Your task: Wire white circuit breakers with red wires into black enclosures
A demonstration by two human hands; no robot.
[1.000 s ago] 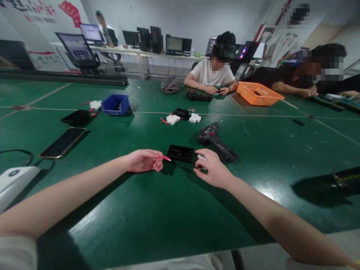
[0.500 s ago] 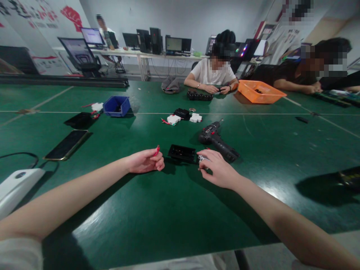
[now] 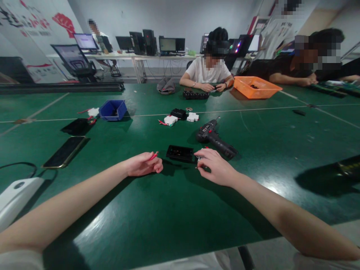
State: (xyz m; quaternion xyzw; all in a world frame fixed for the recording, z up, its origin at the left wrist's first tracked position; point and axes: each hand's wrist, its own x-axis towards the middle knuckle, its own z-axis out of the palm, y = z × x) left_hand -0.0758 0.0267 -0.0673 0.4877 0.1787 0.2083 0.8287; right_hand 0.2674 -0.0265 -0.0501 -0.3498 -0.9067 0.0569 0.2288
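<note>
My left hand [image 3: 144,164] is closed on a short red wire [image 3: 153,156], whose tip sticks up past the fingers. Between my hands lies a black open tray [image 3: 180,153] with small shiny parts inside. My right hand [image 3: 215,165] is at the tray's right end, fingers curled over a whitish piece [image 3: 200,157] that they mostly cover. A small metal bit shows at its fingertips. Just beyond the right hand rests a black power screwdriver [image 3: 215,138]. Farther back are white blocks [image 3: 170,120] with red wire and a black block [image 3: 178,113].
On the left are a phone [image 3: 65,152], a black tray [image 3: 75,126], a blue bin [image 3: 113,110] and a white device [image 3: 18,195]. An orange basket [image 3: 256,90] stands at the back right, near a seated person [image 3: 209,73]. A dark object [image 3: 350,168] is at the right edge.
The camera view has shifted and tilted slightly. The red wire in my left hand now leans more to the right. My right hand stays at the tray's right end.
</note>
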